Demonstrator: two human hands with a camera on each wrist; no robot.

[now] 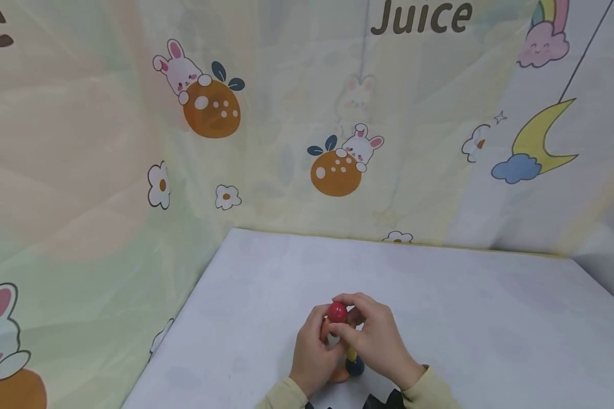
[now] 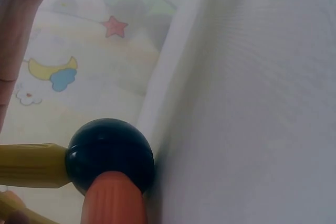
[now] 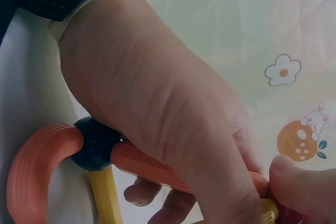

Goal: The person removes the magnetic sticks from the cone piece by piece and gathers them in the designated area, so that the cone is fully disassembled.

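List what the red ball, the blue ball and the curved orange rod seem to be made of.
Red ball: glossy, with a bright highlight; probably hard plastic, though painted metal could look alike.
Blue ball: smooth with a soft sheen; plastic or coated metal, can't tell which.
Curved orange rod: likely moulded plastic, satin, judging by the even colour and regular lengthwise ridges.

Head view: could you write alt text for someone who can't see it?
A person's right hand pinches a red ball while the left hand grips an orange piece beside it; a yellow piece and a dark blue ball show between the wrists. Below them is a white table, with a cartoon-printed backdrop behind.
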